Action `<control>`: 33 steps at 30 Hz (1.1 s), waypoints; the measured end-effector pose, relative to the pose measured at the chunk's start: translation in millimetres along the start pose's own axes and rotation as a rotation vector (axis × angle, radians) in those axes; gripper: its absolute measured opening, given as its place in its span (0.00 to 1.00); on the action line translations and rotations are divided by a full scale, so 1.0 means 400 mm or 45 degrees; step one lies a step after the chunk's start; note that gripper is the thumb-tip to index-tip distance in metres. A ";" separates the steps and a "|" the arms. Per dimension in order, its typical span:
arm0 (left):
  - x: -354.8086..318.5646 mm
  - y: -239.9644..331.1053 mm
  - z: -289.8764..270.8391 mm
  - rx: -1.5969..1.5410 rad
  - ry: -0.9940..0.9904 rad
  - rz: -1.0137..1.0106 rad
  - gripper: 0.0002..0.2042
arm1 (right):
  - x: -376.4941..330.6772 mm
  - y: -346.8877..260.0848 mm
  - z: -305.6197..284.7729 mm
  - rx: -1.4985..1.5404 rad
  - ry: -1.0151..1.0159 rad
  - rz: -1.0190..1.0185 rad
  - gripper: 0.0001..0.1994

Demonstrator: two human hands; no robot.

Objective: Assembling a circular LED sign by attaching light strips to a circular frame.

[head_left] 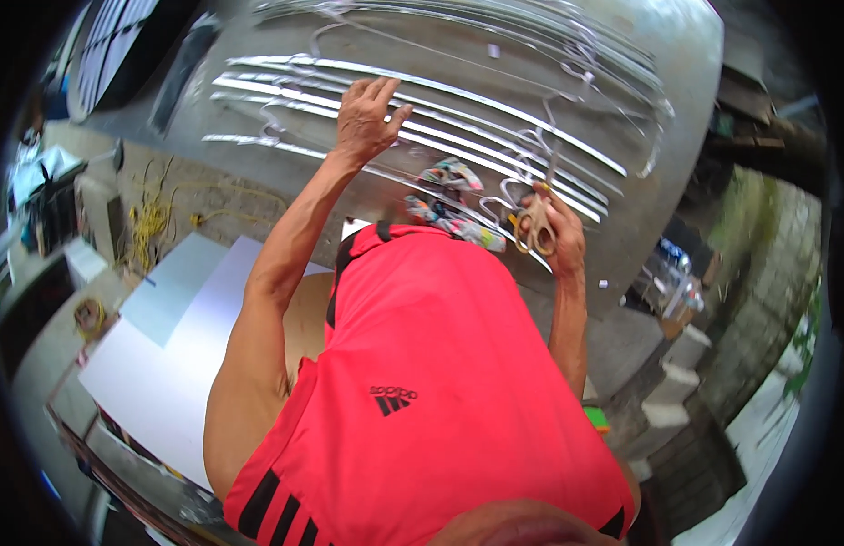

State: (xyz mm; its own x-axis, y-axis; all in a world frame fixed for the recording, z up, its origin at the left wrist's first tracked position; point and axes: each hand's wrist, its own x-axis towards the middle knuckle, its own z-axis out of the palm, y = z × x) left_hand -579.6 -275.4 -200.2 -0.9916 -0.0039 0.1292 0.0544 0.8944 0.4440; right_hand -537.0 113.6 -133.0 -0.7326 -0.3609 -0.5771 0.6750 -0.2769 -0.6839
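Observation:
My left hand lies over several long, shiny silver strips on a grey table. Its fingers are stretched out, and I see nothing held in it. My right hand is closed around a pair of scissors with tan handles, near the strips' right ends; the blades point away from me and are hard to make out. Thin white ties loop around the strips near both ends. A crumpled patterned cloth lies between my hands, close to my body.
More bundled strips lie at the far side of the table. On the left are large pale sheets and a tangled yellow cord. Clear plastic bottles sit beyond the table's right edge, beside concrete blocks.

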 end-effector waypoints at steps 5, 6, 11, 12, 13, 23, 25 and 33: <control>0.019 0.244 0.010 -1.217 -0.519 -0.315 0.23 | 0.039 -0.016 0.058 0.008 -0.155 -0.030 0.21; 0.020 0.285 0.014 -1.425 -0.577 -0.367 0.22 | 0.045 -0.021 0.068 0.007 -0.170 -0.010 0.22; 0.046 0.358 0.021 -1.672 -0.737 -0.528 0.18 | 0.066 -0.041 0.092 0.018 -0.280 0.068 0.22; 0.048 0.361 0.023 -1.688 -0.702 -0.529 0.16 | 0.068 -0.042 0.094 0.045 -0.269 0.073 0.22; 0.050 0.364 0.025 -1.623 -0.599 -0.464 0.15 | 0.070 -0.044 0.093 0.043 -0.262 0.070 0.22; 0.074 0.311 0.026 -1.708 -0.345 -0.490 0.12 | 0.078 -0.073 -0.009 -0.002 0.002 -0.114 0.17; 0.081 0.313 0.032 -1.690 -0.366 -0.518 0.12 | 0.079 -0.062 -0.008 -0.114 -0.143 0.050 0.19; 0.064 0.303 0.023 -1.775 -0.386 -0.390 0.07 | 0.117 -0.061 0.107 -0.140 -0.492 0.341 0.29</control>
State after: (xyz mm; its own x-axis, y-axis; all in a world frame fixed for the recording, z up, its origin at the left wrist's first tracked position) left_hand -599.5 -162.8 -151.3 -0.9615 0.1398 -0.2365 -0.2671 -0.2748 0.9236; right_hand -584.0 65.6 -124.0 -0.4343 -0.7170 -0.5452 0.8069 -0.0407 -0.5892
